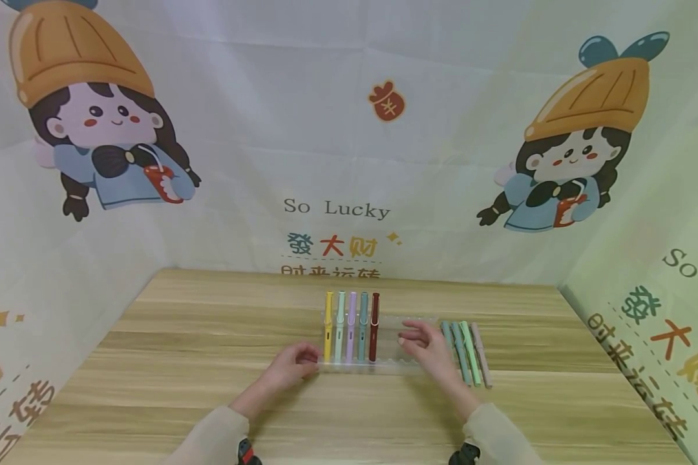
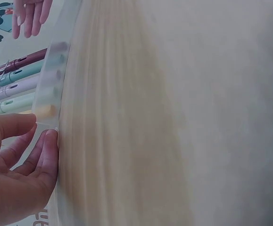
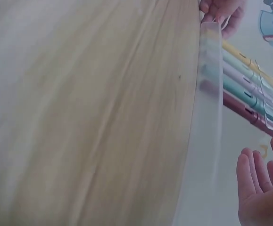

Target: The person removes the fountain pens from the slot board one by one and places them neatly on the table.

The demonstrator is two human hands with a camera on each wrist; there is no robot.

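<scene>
A clear pen rack (image 1: pixel 395 367) lies on the table, with several capped pens side by side in its left part. They are a yellow pen (image 1: pixel 328 329), a mint pen (image 1: pixel 340 329), a lilac pen (image 1: pixel 351 329), a teal pen (image 1: pixel 363 329) and a dark red pen (image 1: pixel 375 329). At the rack's left end, my left hand (image 1: pixel 293 365) holds its front corner between thumb and fingers, beside the yellow pen. My right hand (image 1: pixel 427 345) hovers over the rack's right part, fingers extended and apart, holding nothing.
Just right of the rack lie several loose pens, among them a green pen (image 1: pixel 471 354) and a greyish mauve pen (image 1: pixel 481 355). The wooden table (image 1: pixel 180 342) meets a printed cloth backdrop (image 1: pixel 250 161) at the back and sides.
</scene>
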